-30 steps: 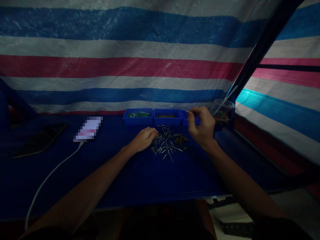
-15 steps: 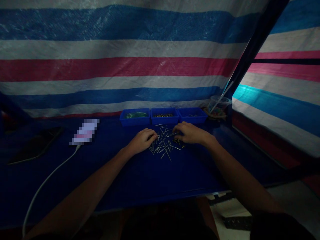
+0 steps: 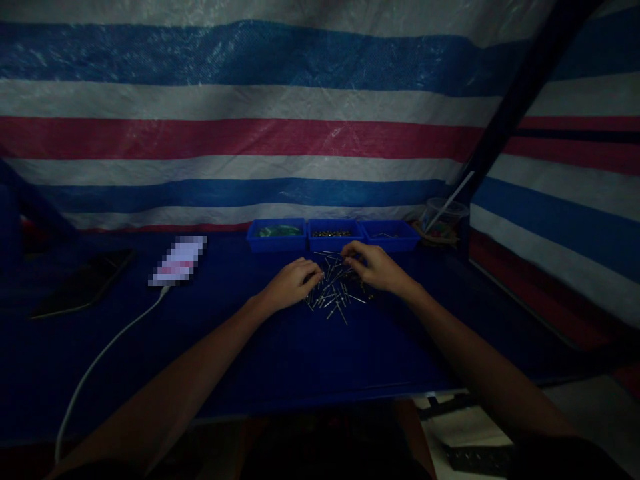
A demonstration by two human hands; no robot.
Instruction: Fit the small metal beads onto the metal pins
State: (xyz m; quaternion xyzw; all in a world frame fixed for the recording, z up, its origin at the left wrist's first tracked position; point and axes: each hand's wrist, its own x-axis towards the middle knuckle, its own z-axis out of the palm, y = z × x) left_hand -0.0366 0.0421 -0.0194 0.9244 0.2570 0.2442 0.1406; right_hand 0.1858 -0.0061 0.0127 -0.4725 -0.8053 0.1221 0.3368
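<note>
A loose pile of thin metal pins that look like blind rivets [image 3: 334, 293] lies on the blue tabletop [image 3: 320, 360]. At its left edge rests my left hand [image 3: 293, 285], fingers curled and closed with the thumb against them; whatever they hold is too dark to name. My right hand [image 3: 373, 265] hovers at the upper right of the pile, thumb and fingers bent together in a pinch. I cannot make out what sits between its fingertips. Small brass-coloured pieces [image 3: 369, 295] lie under and beside the right hand, partly hidden.
Behind the pile stand three blue bins: a left bin [image 3: 251, 244] with a greenish plastic bag, a middle bin [image 3: 335, 245] of small brass-coloured parts, and a right bin [image 3: 395, 245] with a few pins. A clear tub [image 3: 447, 212], pixelated phone [image 3: 179, 260], cable [image 3: 107, 340] and dark tablet [image 3: 83, 283] flank them.
The whole view has shifted slightly. Relative to the pile, my right hand has moved a little to the left, its fingers more over the pins. My left hand stays at the pile's left edge.
</note>
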